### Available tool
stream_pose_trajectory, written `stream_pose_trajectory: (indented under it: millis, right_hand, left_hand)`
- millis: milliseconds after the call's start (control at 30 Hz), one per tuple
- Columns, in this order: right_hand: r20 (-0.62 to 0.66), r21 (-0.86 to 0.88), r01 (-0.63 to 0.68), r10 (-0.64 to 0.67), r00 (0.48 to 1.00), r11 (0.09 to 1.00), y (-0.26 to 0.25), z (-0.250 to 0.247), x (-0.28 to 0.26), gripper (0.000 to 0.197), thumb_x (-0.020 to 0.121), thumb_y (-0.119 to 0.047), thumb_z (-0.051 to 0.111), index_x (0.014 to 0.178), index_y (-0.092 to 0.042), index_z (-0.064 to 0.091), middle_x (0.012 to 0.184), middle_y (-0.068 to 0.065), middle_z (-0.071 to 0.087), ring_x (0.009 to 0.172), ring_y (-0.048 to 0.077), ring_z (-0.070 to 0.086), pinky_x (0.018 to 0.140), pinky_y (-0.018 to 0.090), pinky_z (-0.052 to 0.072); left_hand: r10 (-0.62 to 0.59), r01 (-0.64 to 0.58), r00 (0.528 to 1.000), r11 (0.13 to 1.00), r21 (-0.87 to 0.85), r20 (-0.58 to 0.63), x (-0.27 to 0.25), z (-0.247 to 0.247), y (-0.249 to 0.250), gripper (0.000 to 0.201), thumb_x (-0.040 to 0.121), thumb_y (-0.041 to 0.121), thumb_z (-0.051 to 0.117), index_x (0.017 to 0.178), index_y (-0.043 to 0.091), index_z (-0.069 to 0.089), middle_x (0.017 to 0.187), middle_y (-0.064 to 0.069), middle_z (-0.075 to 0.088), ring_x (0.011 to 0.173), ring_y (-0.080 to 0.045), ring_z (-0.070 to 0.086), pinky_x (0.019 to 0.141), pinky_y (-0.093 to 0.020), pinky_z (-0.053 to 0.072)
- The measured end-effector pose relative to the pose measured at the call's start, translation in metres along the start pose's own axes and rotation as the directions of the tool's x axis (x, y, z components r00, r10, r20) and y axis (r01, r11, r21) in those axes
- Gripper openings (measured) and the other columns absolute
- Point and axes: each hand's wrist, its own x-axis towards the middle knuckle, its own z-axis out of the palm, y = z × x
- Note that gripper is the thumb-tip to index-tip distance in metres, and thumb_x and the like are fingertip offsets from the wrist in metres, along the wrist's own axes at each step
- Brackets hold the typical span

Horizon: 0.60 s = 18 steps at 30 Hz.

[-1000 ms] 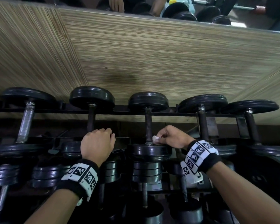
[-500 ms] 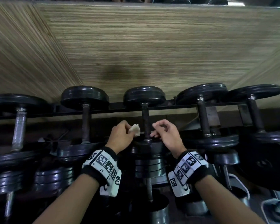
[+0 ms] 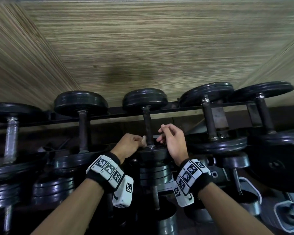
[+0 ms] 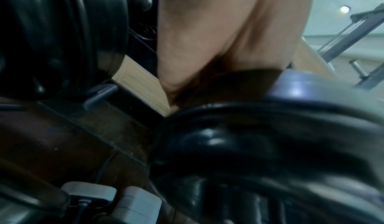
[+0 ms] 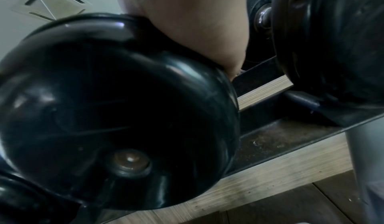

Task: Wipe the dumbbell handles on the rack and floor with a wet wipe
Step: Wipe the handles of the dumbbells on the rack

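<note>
On the top rack rail, the middle dumbbell's dark handle (image 3: 147, 122) runs between two black heads. My left hand (image 3: 128, 145) pinches a small white wet wipe (image 3: 144, 139) and holds it against the left side of that handle, down at its near end. My right hand (image 3: 171, 139) hovers just right of the handle with loosely curled fingers and holds nothing. In the left wrist view only my palm (image 4: 207, 30) and a black dumbbell head (image 4: 270, 153) show. The right wrist view has my palm (image 5: 187, 22) behind the near head (image 5: 104, 104).
More dumbbells lie on the same rail: a dark-handled one (image 3: 83, 126) and a silver-handled one (image 3: 11, 138) to the left, two more (image 3: 209, 119) (image 3: 265, 114) to the right. A lower tier of weights (image 3: 153, 173) sits under my wrists. A wood-grain wall (image 3: 143, 48) backs the rack.
The wipe passed from my right hand to my left. My left hand came over from the rack on the left to the middle handle, and my right hand let go and drew slightly right.
</note>
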Motion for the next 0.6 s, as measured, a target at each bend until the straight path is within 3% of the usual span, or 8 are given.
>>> stream_pose_trajectory:
  millis: [100, 200, 267, 367, 400, 467, 533, 600]
  right_hand:
    - [0.001, -0.004, -0.007, 0.007, 1.000, 1.000, 0.002, -0.001, 0.001, 0.028, 0.102, -0.015, 0.054, 0.086, 0.005, 0.064, 0.062, 0.015, 0.062, 0.060, 0.018, 0.060, 0.062, 0.027, 0.049]
    - [0.000, -0.016, -0.009, 0.009, 1.000, 1.000, 0.000, 0.000, -0.001, 0.026, 0.102, -0.013, 0.054, 0.087, 0.006, 0.065, 0.063, 0.012, 0.063, 0.060, 0.015, 0.061, 0.062, 0.026, 0.050]
    - [0.010, -0.027, -0.013, 0.013, 1.000, 1.000, 0.000, 0.001, -0.001, 0.024, 0.101, -0.011, 0.054, 0.084, 0.003, 0.065, 0.065, 0.011, 0.063, 0.060, 0.014, 0.062, 0.062, 0.026, 0.050]
    - [0.004, -0.030, -0.008, 0.008, 1.000, 1.000, 0.000, 0.001, -0.001, 0.022, 0.100, -0.006, 0.052, 0.082, -0.003, 0.064, 0.068, 0.008, 0.064, 0.059, 0.015, 0.061, 0.060, 0.026, 0.049]
    - [0.001, -0.036, -0.006, 0.006, 1.000, 0.999, 0.001, 0.001, -0.001, 0.022, 0.100, -0.005, 0.052, 0.082, -0.003, 0.064, 0.066, 0.008, 0.064, 0.058, 0.015, 0.061, 0.060, 0.026, 0.049]
    - [-0.005, -0.050, 0.002, -0.002, 1.000, 0.999, 0.001, 0.000, -0.002, 0.022, 0.099, -0.005, 0.051, 0.081, -0.004, 0.064, 0.062, 0.009, 0.063, 0.058, 0.015, 0.061, 0.061, 0.027, 0.049]
    - [-0.004, -0.060, 0.007, -0.007, 1.000, 0.998, 0.002, 0.000, -0.002, 0.023, 0.098, -0.005, 0.051, 0.079, -0.005, 0.065, 0.059, 0.010, 0.063, 0.059, 0.018, 0.060, 0.063, 0.030, 0.049]
    - [-0.004, -0.068, 0.009, -0.010, 1.000, 0.998, 0.003, 0.000, -0.002, 0.024, 0.098, -0.006, 0.051, 0.079, -0.007, 0.065, 0.059, 0.009, 0.064, 0.060, 0.020, 0.060, 0.066, 0.032, 0.049]
  left_hand:
    - [0.045, -0.037, 0.997, 0.990, 0.139, -0.056, -0.008, -0.006, 0.002, 0.021, 0.093, 0.016, 0.068, 0.074, 0.023, 0.075, 0.071, 0.010, 0.068, 0.076, -0.004, 0.059, 0.081, -0.022, 0.043]
    - [0.098, -0.096, 0.995, 0.957, 0.275, 0.006, -0.020, -0.016, 0.010, 0.018, 0.094, 0.018, 0.065, 0.079, 0.019, 0.075, 0.064, 0.007, 0.060, 0.064, -0.006, 0.051, 0.071, -0.027, 0.043]
    - [0.144, -0.131, 0.989, 0.952, 0.276, -0.025, -0.024, -0.021, 0.014, 0.016, 0.095, 0.018, 0.063, 0.086, 0.019, 0.076, 0.076, 0.003, 0.067, 0.073, -0.010, 0.058, 0.075, -0.034, 0.047]
    - [0.156, -0.048, 0.954, 0.923, 0.383, -0.257, -0.014, -0.026, 0.016, 0.020, 0.096, 0.016, 0.061, 0.110, 0.013, 0.074, 0.102, -0.001, 0.072, 0.098, -0.012, 0.064, 0.082, -0.020, 0.041]
    - [0.119, 0.000, 0.960, 0.906, 0.423, -0.255, -0.008, -0.024, 0.014, 0.021, 0.096, 0.017, 0.061, 0.112, 0.011, 0.074, 0.105, -0.003, 0.072, 0.101, -0.014, 0.063, 0.083, -0.019, 0.040]
    - [0.022, 0.030, 0.993, 0.910, 0.413, -0.119, 0.004, -0.014, 0.011, 0.017, 0.096, 0.019, 0.064, 0.102, 0.010, 0.076, 0.099, -0.007, 0.072, 0.096, -0.016, 0.062, 0.082, -0.021, 0.041]
    - [-0.027, 0.025, 1.000, 0.965, 0.263, 0.004, 0.008, -0.002, 0.007, 0.020, 0.096, 0.021, 0.065, 0.096, 0.005, 0.076, 0.092, -0.008, 0.071, 0.089, -0.015, 0.060, 0.082, -0.024, 0.043]
    - [-0.034, 0.034, 0.999, 0.994, 0.103, -0.004, 0.006, 0.004, 0.005, 0.021, 0.096, 0.020, 0.065, 0.096, 0.002, 0.075, 0.090, -0.006, 0.071, 0.085, -0.012, 0.060, 0.086, -0.025, 0.045]
